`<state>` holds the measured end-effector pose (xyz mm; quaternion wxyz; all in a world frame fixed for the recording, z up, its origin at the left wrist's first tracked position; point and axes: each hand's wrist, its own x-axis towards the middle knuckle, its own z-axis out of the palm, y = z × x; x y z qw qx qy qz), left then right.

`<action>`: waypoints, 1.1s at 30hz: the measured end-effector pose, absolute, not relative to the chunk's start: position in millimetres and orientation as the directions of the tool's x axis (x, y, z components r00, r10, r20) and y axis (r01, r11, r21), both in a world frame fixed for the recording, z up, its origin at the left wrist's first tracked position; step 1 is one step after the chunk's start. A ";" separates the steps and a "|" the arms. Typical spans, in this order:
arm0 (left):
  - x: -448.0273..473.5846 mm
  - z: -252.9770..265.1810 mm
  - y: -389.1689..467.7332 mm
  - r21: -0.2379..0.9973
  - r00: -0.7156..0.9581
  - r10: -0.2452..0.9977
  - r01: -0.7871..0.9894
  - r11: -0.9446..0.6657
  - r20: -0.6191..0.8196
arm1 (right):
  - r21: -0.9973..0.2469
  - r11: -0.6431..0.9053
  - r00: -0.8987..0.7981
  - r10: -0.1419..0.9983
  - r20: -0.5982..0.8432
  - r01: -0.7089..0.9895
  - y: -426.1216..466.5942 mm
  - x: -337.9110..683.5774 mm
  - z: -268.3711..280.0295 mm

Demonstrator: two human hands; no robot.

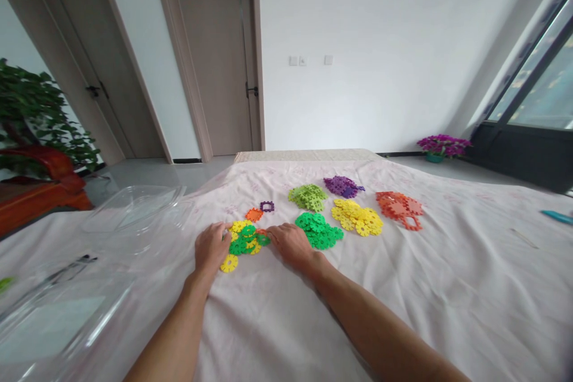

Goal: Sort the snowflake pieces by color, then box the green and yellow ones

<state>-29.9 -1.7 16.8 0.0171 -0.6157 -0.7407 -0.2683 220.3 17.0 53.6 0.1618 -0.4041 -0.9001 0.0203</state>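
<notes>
Mixed pile (242,245) of yellow and green plastic pieces, flanked by two hands on a pale cloth (277,316).
In the head view, the pile's left edge is met by the left hand (212,248) and its right edge by the right hand (290,242), fingers bent; whether anything is pinched cannot be told. An orange piece (254,214) is seen just beyond, beside a purple square frame (267,203). Single-colour piles (319,231) are spread to the right.
</notes>
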 end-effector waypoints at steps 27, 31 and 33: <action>-29.0 18.3 -1.7 0.367 -0.243 0.904 0.924 0.105 0.353 | -0.371 0.650 -0.557 0.760 0.335 0.663 25.8 225.0 49.4; -28.7 19.4 -2.1 0.362 -0.233 0.907 0.927 0.099 0.350 | -0.488 0.576 -0.436 0.817 0.378 0.656 46.5 248.6 56.8; -29.3 18.7 -1.7 0.356 -0.224 0.910 0.930 0.093 0.349 | -0.595 0.463 -0.281 0.883 0.377 0.657 62.8 269.5 61.2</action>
